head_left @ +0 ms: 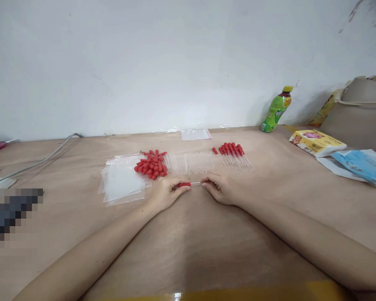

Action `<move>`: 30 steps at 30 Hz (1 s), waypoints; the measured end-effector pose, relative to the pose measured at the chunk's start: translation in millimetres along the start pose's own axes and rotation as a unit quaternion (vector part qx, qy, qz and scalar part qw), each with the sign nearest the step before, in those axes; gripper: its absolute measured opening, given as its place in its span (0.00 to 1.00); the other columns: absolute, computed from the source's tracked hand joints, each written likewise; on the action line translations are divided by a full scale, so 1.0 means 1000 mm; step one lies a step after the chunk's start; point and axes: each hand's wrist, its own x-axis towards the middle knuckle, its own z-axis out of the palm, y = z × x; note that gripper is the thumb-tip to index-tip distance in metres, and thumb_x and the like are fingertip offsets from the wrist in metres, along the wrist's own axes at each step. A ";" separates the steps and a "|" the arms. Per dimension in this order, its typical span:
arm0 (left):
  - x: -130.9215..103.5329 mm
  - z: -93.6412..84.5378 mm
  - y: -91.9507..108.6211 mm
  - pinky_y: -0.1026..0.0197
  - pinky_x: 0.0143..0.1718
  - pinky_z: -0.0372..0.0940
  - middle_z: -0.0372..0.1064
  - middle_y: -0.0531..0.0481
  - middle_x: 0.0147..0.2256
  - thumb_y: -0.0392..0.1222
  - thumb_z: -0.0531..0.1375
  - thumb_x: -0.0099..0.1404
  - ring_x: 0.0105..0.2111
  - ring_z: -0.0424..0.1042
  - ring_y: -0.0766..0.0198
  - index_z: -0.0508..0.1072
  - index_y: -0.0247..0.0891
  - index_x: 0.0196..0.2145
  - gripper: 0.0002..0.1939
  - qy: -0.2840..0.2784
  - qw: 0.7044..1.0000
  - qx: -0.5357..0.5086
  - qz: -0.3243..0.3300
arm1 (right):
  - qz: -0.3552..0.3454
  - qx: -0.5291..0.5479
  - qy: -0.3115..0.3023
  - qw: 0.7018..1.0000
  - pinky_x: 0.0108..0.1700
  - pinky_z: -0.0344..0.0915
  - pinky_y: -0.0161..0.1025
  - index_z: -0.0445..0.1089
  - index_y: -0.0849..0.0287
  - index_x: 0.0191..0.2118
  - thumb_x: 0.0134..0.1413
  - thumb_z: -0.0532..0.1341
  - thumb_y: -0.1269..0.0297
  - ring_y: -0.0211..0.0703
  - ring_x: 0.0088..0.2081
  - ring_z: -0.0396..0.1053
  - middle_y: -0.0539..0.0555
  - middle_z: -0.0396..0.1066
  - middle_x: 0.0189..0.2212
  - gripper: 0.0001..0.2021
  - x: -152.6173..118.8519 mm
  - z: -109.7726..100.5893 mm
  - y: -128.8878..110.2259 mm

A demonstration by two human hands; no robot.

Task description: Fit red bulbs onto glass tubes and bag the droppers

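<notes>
Between my hands lies a thin clear dropper tube [196, 184] with a red rubber bulb [184, 184] at its left end. My left hand [172, 191] pinches the bulb, and my right hand [217, 188] pinches the tube's other end. Just beyond my left hand is a pile of loose red rubber bulbs [152, 164]. A row of bare clear tubes [189, 163] stretches to the right of that pile. Several droppers with red bulbs fitted [233, 154] lie side by side past my right hand.
Clear zip bags [123, 179] are stacked at left, and another bag [196, 134] lies by the wall. A green bottle [276, 110], a yellow tissue pack [316, 143], a blue packet [363, 165] and a beige bag [359, 108] occupy the right. A grey cable [50, 156] crosses the left side.
</notes>
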 end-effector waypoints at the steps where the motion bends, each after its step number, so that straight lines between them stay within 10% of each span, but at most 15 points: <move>1: 0.000 0.000 0.002 0.65 0.31 0.66 0.74 0.52 0.31 0.43 0.59 0.58 0.30 0.72 0.66 0.75 0.40 0.34 0.08 -0.002 1.000 0.001 0.003 | -0.006 -0.011 0.005 1.000 0.35 0.56 0.36 0.66 0.59 0.33 0.55 0.51 0.68 0.36 0.31 0.65 0.52 0.69 0.29 0.07 0.000 0.001 0.000; 15: -0.001 -0.002 0.010 0.66 0.29 0.66 0.75 0.52 0.29 0.38 0.60 0.57 0.26 0.72 0.67 0.74 0.37 0.33 0.06 -0.003 0.997 0.018 0.073 | -0.025 -0.106 0.019 0.994 0.35 0.43 0.39 0.67 0.60 0.30 0.58 0.47 0.66 0.35 0.26 0.61 0.51 0.70 0.24 0.13 0.002 0.010 -0.012; 30: -0.002 -0.002 0.005 0.64 0.32 0.66 0.67 0.47 0.38 0.41 0.56 0.60 0.31 0.68 0.67 0.68 0.39 0.44 0.13 0.028 0.995 0.044 0.089 | 0.025 -0.100 -0.135 0.985 0.36 0.49 0.39 0.71 0.57 0.26 0.53 0.54 0.65 0.37 0.25 0.63 0.50 0.71 0.21 0.10 0.017 -0.027 -0.018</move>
